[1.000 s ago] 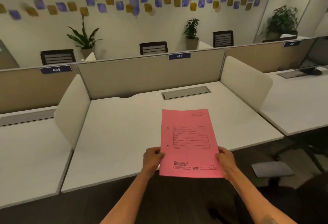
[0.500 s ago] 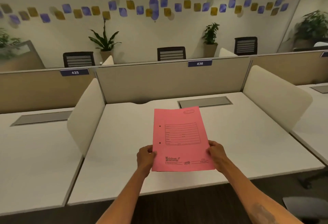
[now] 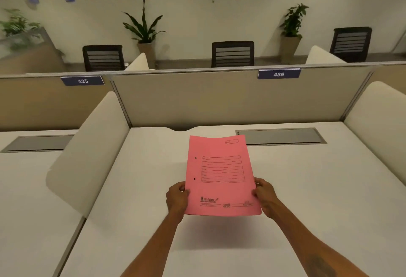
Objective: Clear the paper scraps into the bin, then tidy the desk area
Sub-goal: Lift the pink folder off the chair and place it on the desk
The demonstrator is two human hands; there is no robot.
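Observation:
I hold a pink paper file folder (image 3: 220, 173) with a printed label box, flat and slightly above the white desk (image 3: 142, 189). My left hand (image 3: 176, 200) grips its lower left edge. My right hand (image 3: 264, 197) grips its lower right edge. A shadow lies on the desk under the folder's near edge. No paper scraps and no bin are in view.
Cream side dividers stand at the desk's left (image 3: 87, 156) and right (image 3: 377, 127). A beige back partition (image 3: 219, 99) carries the tags 435 and 436. A grey cable tray lid (image 3: 281, 136) is set in the desk behind the folder. Chairs and potted plants stand beyond.
I have stepped closer to the desk. The folder has moved forward with both hands from over the desk's front edge to above its middle.

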